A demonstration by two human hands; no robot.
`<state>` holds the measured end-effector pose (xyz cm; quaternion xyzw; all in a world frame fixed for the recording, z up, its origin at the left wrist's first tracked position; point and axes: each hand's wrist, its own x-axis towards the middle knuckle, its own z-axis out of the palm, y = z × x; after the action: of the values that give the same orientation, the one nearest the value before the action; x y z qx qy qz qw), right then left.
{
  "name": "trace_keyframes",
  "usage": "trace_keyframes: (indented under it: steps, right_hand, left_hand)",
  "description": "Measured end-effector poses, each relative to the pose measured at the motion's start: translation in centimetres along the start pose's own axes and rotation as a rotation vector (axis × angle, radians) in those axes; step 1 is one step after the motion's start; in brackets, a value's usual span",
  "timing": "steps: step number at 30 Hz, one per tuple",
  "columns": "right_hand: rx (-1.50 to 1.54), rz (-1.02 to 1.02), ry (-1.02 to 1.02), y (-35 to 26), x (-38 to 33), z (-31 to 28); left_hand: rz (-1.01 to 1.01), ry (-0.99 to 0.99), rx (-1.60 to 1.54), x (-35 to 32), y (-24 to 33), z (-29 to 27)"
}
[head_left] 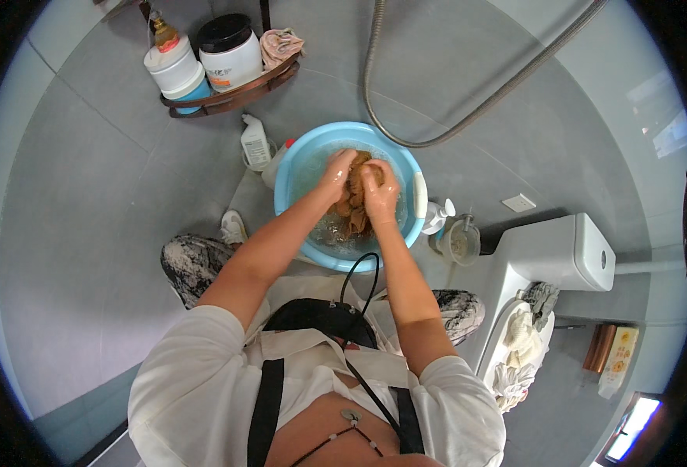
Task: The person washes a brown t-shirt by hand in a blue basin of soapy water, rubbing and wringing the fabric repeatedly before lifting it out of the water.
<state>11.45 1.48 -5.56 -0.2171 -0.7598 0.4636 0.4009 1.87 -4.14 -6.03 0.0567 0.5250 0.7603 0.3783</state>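
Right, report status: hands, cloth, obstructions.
Left fingers and right fingers closed on brown cloth. Cloth bunched within blue basin holding water. Grey hose loops by basin's far rim, clear of hands.

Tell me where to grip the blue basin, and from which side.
Best, probably, by the basin's rim, at opposite points, coming from left and right: it is round and holds water, so a balanced hold should keep it level.

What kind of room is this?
It looks like a bathroom. There's a toilet on the right, a bendy metal hose like a shower's hanging in a loop, and a wall shelf with tubs on it.
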Motion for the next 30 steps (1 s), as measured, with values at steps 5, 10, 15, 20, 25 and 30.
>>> trace_keyframes:
  steps: [5, 10, 15, 20, 25, 30]
  right_hand:
    - [-0.154, 0.249, -0.046, 2.7, 1.2, -5.1]
    - [-0.114, 0.193, -0.192, 6.2, 0.5, -5.7]
    - [-0.515, 0.439, -0.471, 6.6, 0.7, -4.8]
    - [-0.883, 0.199, -0.524, 5.3, -1.2, -1.7]
    - [-0.983, 0.411, -0.76, 8.2, -1.4, -0.3]
    - [-0.74, 0.415, -0.658, 11.0, -1.3, -0.4]
  left_hand:
    - [0.123, -0.167, 0.508, -0.2, 1.7, -4.2]
    - [0.656, -0.114, 1.373, 0.7, -0.8, -6.6]
    - [1.066, 0.008, 1.414, -3.0, -1.6, -5.1]
    - [0.38, -0.088, 1.413, -2.6, -4.8, -5.2]
    - [0.181, -0.154, 1.367, 0.3, -8.1, -6.5]
    - [0.074, -0.131, 1.105, 1.3, -8.4, -6.0]
